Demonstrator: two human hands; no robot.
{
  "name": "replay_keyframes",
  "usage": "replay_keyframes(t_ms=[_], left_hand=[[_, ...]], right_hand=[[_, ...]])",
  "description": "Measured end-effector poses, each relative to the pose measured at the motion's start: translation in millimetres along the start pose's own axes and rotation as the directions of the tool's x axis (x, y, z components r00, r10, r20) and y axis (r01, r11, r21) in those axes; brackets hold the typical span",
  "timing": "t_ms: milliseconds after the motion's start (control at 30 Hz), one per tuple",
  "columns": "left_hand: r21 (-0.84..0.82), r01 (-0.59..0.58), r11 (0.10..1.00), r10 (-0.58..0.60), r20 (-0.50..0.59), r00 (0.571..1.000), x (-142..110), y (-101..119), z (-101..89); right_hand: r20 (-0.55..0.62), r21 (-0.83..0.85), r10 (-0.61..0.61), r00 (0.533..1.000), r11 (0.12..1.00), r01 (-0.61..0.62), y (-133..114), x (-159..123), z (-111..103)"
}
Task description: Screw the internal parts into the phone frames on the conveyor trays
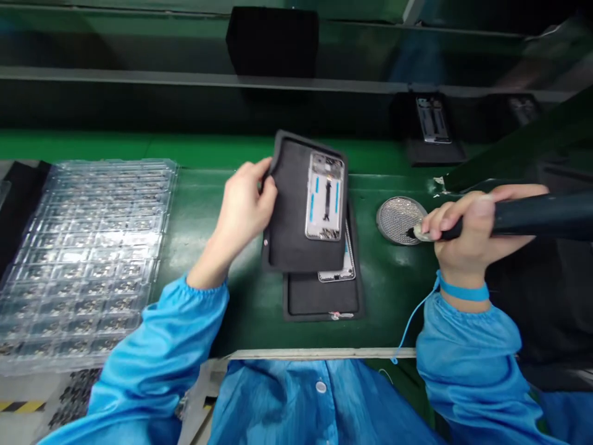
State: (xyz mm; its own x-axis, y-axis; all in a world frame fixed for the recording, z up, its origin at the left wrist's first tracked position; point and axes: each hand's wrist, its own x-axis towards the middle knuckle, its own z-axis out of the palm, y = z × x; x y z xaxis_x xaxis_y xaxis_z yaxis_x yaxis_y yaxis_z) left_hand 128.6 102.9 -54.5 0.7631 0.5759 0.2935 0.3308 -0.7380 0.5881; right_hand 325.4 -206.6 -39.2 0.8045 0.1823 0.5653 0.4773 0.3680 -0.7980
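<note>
My left hand [243,207] grips the left edge of a black foam tray [290,228] and holds it tilted above the bench. A phone frame [325,196] lies in that tray. Under it a second black tray [322,296] rests on the green mat with another phone frame [345,267] partly hidden. My right hand [463,228] is closed round a dark electric screwdriver [532,216]. Its tip rests at the edge of a round silver screw dish [398,219].
A clear plastic blister tray [88,259] of small parts fills the left side. Beyond the green belt [139,145], another black tray with a phone frame [433,123] sits at the back right. A black box [272,40] stands at the rear. A blue wrist strap [463,290] circles my right wrist.
</note>
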Motion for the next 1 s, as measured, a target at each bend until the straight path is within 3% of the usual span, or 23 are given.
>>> replay_keyframes(t_ms=[100,200,267,333,400,500,567,667,800,1000], left_hand=[[-0.068,0.024,0.997,-0.032,-0.11,0.993,77,-35,17.2],[-0.182,0.116,0.976,-0.137,-0.107,0.985,152,-57,45.6],[-0.278,0.198,0.94,-0.229,-0.085,0.97,183,-63,64.9],[-0.304,0.273,0.913,-0.304,-0.058,0.951,192,-61,79.8],[-0.232,0.296,0.926,-0.317,-0.056,0.947,177,-51,88.0],[-0.087,0.156,0.984,-0.157,-0.001,0.988,119,-24,87.3],[-0.062,0.008,0.998,0.002,0.156,0.988,74,-7,80.8],[-0.051,-0.117,0.992,0.127,0.345,0.93,24,10,69.8],[-0.073,-0.192,0.979,0.204,0.464,0.862,-1,14,62.1],[-0.143,-0.164,0.976,0.214,0.506,0.835,-41,29,56.7]], right_hand=[[0.032,-0.013,0.068,0.997,0.998,-0.068,15,0,-7],[0.073,-0.017,0.13,0.989,0.992,-0.129,22,-5,-7],[0.087,-0.019,0.133,0.987,0.991,-0.131,25,-7,-7],[0.1,-0.021,0.128,0.987,0.992,-0.127,26,-8,-8],[0.104,-0.02,0.123,0.987,0.992,-0.121,27,-8,-9],[0.093,-0.024,0.124,0.988,0.992,-0.122,27,-8,-10],[0.08,-0.03,0.129,0.988,0.991,-0.127,26,-8,-10],[0.074,-0.034,0.142,0.987,0.99,-0.139,25,-8,-9],[0.078,-0.031,0.127,0.989,0.992,-0.125,25,-9,-9],[0.108,-0.038,0.106,0.988,0.994,-0.103,25,-12,-9]])
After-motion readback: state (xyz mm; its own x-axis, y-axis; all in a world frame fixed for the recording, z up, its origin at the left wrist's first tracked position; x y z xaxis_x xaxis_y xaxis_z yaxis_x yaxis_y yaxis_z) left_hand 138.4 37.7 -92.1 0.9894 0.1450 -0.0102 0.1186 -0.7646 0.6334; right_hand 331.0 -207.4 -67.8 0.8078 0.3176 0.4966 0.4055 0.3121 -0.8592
